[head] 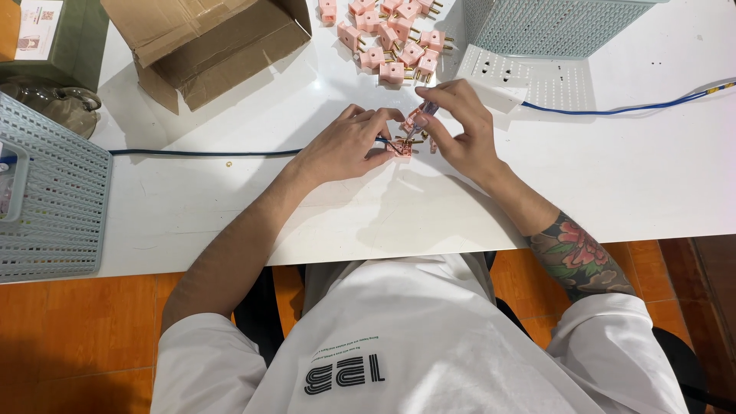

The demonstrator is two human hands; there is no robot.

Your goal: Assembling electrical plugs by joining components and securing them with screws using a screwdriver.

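Note:
My left hand point(346, 144) pinches a small pink plug point(402, 148) with brass pins against the white table point(230, 199); a dark blue cable point(203, 152) runs from the left into it. My right hand point(458, 126) holds a small screwdriver point(421, 119) with its tip down on the plug. Both hands meet over the middle of the table.
A pile of several pink plugs point(387, 34) lies at the back. Behind my right hand are a white power strip point(494, 73), its blue cable point(636, 107) and a pale mesh basket point(548, 23). A cardboard box point(207, 42) is back left, another mesh basket point(50, 192) at left.

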